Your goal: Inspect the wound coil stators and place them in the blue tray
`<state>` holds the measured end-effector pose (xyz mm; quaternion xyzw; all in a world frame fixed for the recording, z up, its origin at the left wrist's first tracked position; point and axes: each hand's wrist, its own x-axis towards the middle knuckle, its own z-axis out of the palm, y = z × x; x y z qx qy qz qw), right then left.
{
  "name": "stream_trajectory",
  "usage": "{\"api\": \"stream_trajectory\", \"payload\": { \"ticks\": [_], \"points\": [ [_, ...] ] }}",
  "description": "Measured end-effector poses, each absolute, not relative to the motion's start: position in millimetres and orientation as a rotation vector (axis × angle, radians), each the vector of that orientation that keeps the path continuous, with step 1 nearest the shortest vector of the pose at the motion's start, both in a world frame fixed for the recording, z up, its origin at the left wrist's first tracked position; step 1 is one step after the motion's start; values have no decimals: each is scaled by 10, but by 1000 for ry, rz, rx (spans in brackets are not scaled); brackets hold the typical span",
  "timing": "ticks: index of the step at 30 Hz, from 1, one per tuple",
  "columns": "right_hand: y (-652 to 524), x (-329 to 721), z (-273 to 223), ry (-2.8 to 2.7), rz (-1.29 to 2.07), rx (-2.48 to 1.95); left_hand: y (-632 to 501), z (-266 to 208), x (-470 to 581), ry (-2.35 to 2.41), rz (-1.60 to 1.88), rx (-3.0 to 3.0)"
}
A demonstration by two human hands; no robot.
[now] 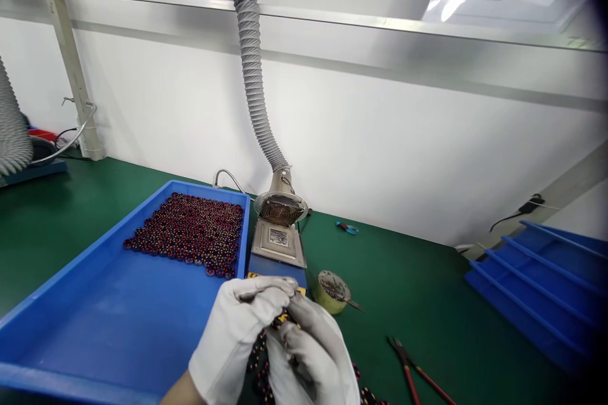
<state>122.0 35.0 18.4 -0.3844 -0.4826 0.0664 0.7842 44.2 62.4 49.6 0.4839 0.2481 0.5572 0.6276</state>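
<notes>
My left hand (237, 329), in a white glove, is closed with its fingertips meeting those of my right hand (313, 348), also gloved and closed. Between the fingers a small dark part with yellow on it (284, 317) shows; most of it is covered. More small dark parts with reddish and copper dots (259, 354) lie below and between the hands, and some (368, 395) show at the right of my right wrist. A large blue tray (128, 310) stands left of my hands, holding packed rows of round dark parts (194, 228) with red and copper dots at its far end.
Just beyond my hands, a metal-topped device (278, 240) sits under a fume hood on a grey flexible duct (251, 57). A greenish-yellow pot (332, 294) with a metal tool stands to its right. Red-handled cutters (408, 367), a small blue-handled tool (346, 228) and blue trays (546, 291) lie rightward.
</notes>
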Motion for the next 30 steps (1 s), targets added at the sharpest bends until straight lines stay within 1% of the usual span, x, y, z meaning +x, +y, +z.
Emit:
{"api": "stream_trajectory", "payload": {
  "ticks": [2, 5, 7, 9, 11, 13, 15, 17, 18, 23, 26, 30],
  "points": [
    [325, 1254, 180, -966, 178, -854, 628, 466, 456, 562, 1409, 1001],
    [301, 1346, 155, -891, 395, -914, 645, 512, 360, 522, 1620, 886],
    [311, 1395, 118, -862, 490, -892, 656, 570, 291, 557, 1558, 912],
    [341, 1399, 76, -889, 380, -822, 656, 600, 274, 654, 1374, 1017],
    [378, 1364, 45, -989, 153, -773, 648, 584, 302, 726, 1314, 1068],
    [406, 1322, 32, -1101, -27, -763, 639, 541, 333, 776, 1422, 1041],
    [421, 1302, 34, -1171, -108, -760, 631, 516, 329, 770, 1547, 984],
    [427, 1312, 38, -1199, -122, -754, 619, 537, 292, 746, 1632, 941],
    [427, 1324, 38, -1210, -125, -751, 610, 565, 271, 732, 1620, 948],
    [426, 1352, 25, -1286, -153, -730, 563, 687, 278, 720, 1311, 1022],
    [428, 1318, 33, -1267, -147, -750, 578, 637, 328, 729, 1390, 957],
    [441, 1291, 60, -1216, -88, -777, 662, 534, 293, 719, 1632, 827]
  ]
}}
